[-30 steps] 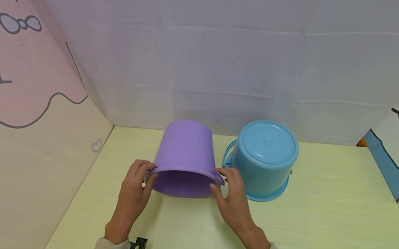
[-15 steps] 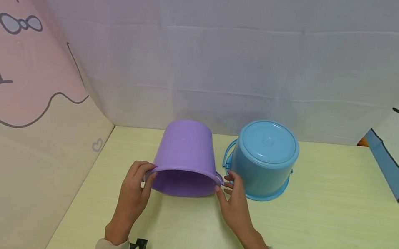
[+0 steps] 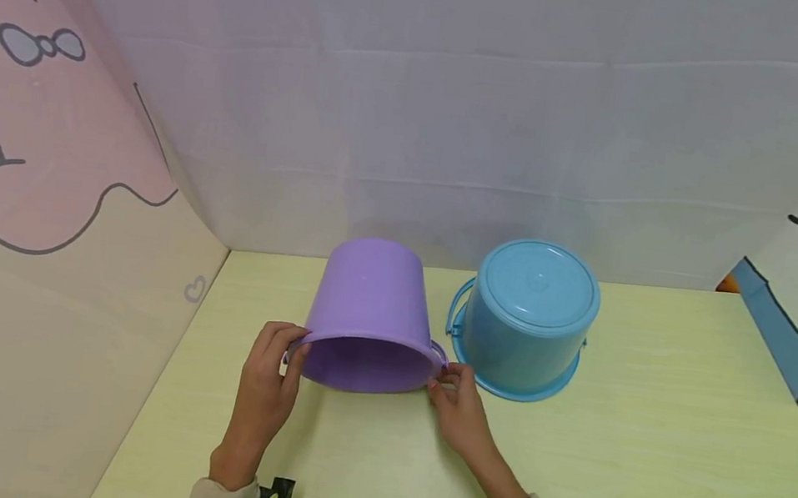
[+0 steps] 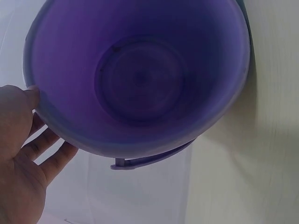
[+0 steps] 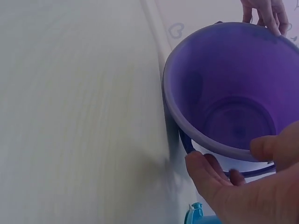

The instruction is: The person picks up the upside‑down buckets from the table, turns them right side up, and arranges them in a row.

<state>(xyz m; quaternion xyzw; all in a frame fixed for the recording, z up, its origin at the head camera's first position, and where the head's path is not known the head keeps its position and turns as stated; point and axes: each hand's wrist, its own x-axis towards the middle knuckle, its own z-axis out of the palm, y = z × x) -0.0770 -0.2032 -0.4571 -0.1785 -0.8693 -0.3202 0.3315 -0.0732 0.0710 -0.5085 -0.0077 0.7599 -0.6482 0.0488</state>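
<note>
A purple bucket lies tilted on its side, its mouth facing me. My left hand pinches the left part of its rim, thumb inside and fingers behind, as the left wrist view shows. My right hand is at the right part of the rim beside the purple handle. In the right wrist view its thumb lies on the rim, with the fingers outside by the handle. The bucket's inside looks bare in the left wrist view.
A blue bucket stands upside down just right of the purple one, its handle hanging on the left side. Both are on a pale yellow table. Behind runs a whitish cloth wall; a printed cloth bounds the left.
My right hand has let its fingers loosen from the rim, then slid down and closed again lower by the handle. The left hand and both buckets stay almost where they were.
</note>
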